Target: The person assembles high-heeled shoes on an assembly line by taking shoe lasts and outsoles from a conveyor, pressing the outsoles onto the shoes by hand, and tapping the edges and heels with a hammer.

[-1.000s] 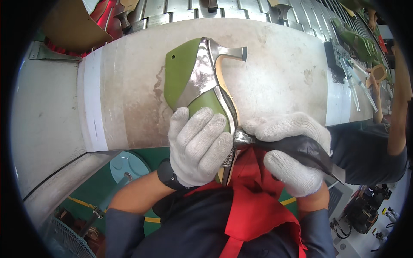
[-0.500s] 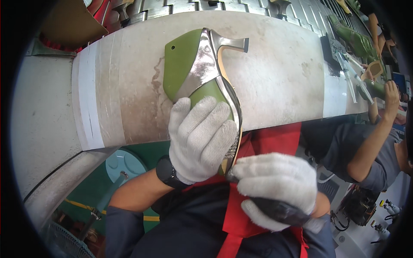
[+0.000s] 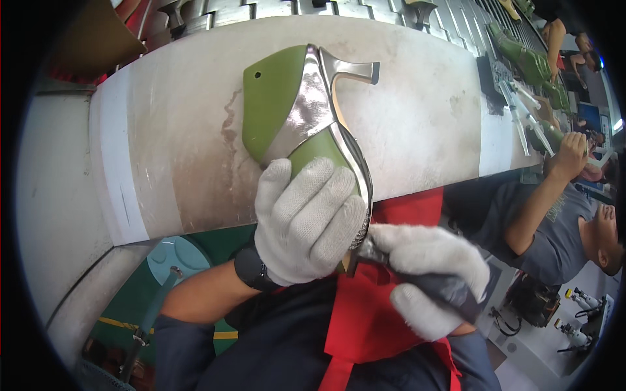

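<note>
A silver high-heeled shoe (image 3: pixel 313 98) is fitted over a green shoe last (image 3: pixel 272 104), lying on its side with the heel pointing right and the toe toward me. My left hand (image 3: pixel 306 225), in a white knit glove, wraps round its front half and presses it down at the near edge of the bench. My right hand (image 3: pixel 433 260), gloved too, grips a dark-handled tool (image 3: pixel 440 287) whose kind I cannot make out. The tool's dark tip lies against the sole edge near the toe, beside a glittery strip. The toe is mostly hidden by my left hand.
The shoe rests on a pale, stained bench pad (image 3: pixel 417 98). Beyond it runs a metal slat conveyor (image 3: pixel 365 8) carrying shoes. Syringe-like tubes (image 3: pixel 515 117) lie at the right end. At far right a co-worker's hand (image 3: pixel 572 153) holds a green piece. A blue stool (image 3: pixel 171 260) stands lower left.
My right hand and the tool have shifted slightly up and right along the sole edge, and the handle has tilted. My left hand keeps its hold on the shoe. The view has drifted a little.
</note>
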Available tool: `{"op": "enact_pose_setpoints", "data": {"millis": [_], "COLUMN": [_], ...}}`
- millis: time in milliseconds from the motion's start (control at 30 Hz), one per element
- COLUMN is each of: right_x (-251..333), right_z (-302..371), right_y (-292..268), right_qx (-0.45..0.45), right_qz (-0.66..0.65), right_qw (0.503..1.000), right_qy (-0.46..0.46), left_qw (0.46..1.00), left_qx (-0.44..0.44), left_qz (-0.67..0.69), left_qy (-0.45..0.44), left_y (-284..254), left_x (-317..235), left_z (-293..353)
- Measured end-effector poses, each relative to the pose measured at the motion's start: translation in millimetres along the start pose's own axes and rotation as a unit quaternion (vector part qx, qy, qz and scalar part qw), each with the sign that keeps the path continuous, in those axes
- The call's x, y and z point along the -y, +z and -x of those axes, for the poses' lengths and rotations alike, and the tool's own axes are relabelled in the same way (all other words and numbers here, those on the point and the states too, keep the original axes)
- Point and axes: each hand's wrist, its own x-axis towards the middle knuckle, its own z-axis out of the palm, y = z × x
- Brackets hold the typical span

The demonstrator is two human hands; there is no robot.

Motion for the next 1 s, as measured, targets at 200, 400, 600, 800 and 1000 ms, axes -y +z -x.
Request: {"op": "enact_pose_setpoints", "data": {"millis": [200,400,600,800,1000], "right_x": [19.1,26.1,13.3,1.6,-17.5], "right_z": [-30.6,-77.8,-109.6,-125.5,-125.5], "right_y": [-18.2,-34.9,-40.6,-28.9,-51.4], "right_qx": [-0.022,-0.002,0.033,0.022,0.059], "right_qz": [-0.055,0.053,0.037,0.022,0.044], "right_qw": [0.985,0.975,0.969,0.967,0.985], "right_qy": [0.161,0.214,0.241,0.254,0.155], "left_qw": [1.0,1.0,1.0,0.996,0.997], "left_qx": [0.003,-0.019,-0.028,-0.084,-0.076], "left_qz": [0.005,-0.006,-0.01,-0.042,0.004], "left_qy": [-0.003,0.001,-0.001,-0.002,-0.019], "left_y": [-0.7,5.4,8.0,19.1,25.7], "left_x": [0.6,1.1,2.7,4.0,-3.9], "left_z": [1.9,4.9,3.5,12.4,9.0]}}
